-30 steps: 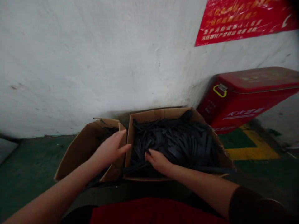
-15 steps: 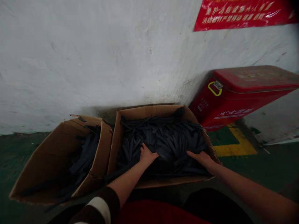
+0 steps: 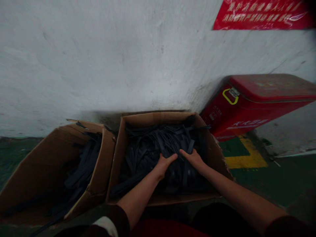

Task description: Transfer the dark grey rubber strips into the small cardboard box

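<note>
A cardboard box (image 3: 117,164) before me holds a heap of long, thin, dark strips (image 3: 143,149). My left hand (image 3: 163,166) and my right hand (image 3: 195,161) are close together in its middle, thumbs pointing at each other. Between them they clasp a bunch of dark strips (image 3: 170,141) that fans out toward the wall. Most of my fingers are buried under the strips and out of sight. One strip stands up by my right hand's fingers.
On the left stands a second open cardboard box (image 3: 32,171) with more dark strips (image 3: 85,161). A red metal case (image 3: 256,105) with a yellow handle is at right against the white wall (image 3: 98,59). Yellow marking (image 3: 247,161) crosses the green floor. A red sign (image 3: 261,14) hangs above.
My hands have come closer together, the right one moving left, gathering strips between them. The strips at the box's right side have shifted toward the middle. The view has moved slightly.
</note>
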`<action>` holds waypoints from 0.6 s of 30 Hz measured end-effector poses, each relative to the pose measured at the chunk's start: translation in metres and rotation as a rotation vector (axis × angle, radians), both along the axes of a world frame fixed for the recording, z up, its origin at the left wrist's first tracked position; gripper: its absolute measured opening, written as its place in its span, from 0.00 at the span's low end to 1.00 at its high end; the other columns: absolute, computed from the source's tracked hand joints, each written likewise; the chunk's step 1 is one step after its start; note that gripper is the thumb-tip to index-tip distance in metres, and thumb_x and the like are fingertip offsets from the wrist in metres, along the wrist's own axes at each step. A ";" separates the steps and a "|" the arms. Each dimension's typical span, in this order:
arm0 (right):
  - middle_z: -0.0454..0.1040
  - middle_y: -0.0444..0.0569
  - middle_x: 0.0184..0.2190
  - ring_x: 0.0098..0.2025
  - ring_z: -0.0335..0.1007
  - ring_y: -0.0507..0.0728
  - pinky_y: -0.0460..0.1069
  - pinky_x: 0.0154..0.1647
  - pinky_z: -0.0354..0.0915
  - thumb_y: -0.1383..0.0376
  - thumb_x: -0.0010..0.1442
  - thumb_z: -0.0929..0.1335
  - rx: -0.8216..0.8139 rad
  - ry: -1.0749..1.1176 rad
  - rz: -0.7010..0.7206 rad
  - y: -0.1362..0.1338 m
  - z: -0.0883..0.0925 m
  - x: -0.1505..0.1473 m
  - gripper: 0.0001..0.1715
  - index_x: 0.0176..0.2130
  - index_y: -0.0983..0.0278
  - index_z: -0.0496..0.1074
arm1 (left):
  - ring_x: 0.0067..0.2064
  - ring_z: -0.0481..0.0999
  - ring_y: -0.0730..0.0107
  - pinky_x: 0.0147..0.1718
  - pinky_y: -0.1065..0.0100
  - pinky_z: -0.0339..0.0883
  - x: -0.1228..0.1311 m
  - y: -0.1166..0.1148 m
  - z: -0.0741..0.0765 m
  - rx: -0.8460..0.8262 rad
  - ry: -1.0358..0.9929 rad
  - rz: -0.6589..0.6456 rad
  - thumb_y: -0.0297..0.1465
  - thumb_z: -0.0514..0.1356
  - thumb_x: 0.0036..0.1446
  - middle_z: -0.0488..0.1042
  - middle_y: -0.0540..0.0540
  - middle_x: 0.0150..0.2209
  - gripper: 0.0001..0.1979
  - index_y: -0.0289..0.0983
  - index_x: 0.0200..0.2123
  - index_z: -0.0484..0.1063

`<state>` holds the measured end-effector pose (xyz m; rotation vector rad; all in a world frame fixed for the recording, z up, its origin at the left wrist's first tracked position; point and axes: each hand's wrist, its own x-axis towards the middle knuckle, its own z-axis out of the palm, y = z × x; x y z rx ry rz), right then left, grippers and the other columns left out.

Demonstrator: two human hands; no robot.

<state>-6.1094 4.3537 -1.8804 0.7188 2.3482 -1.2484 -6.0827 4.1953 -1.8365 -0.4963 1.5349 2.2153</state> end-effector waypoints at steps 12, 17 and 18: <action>0.61 0.61 0.54 0.56 0.57 0.63 0.53 0.57 0.53 0.44 0.40 0.69 -0.149 0.127 0.114 -0.038 0.015 -0.006 0.55 0.58 0.70 0.52 | 0.51 0.68 0.57 0.50 0.59 0.64 -0.005 -0.040 0.013 -0.066 -0.116 0.062 0.38 0.67 0.42 0.65 0.39 0.53 0.41 0.39 0.58 0.54; 0.67 0.63 0.48 0.50 0.65 0.63 0.55 0.51 0.60 0.41 0.44 0.65 -0.175 0.135 0.098 -0.033 0.033 -0.007 0.50 0.55 0.72 0.57 | 0.53 0.66 0.57 0.52 0.61 0.62 -0.010 -0.032 0.020 -0.017 -0.069 0.034 0.40 0.64 0.45 0.65 0.40 0.53 0.34 0.36 0.55 0.59; 0.67 0.62 0.48 0.49 0.65 0.63 0.55 0.51 0.60 0.41 0.44 0.65 -0.186 0.149 0.099 -0.032 0.038 -0.006 0.50 0.54 0.72 0.57 | 0.54 0.65 0.57 0.53 0.61 0.62 -0.010 -0.031 0.024 -0.004 -0.044 0.033 0.39 0.64 0.46 0.65 0.40 0.54 0.33 0.35 0.54 0.60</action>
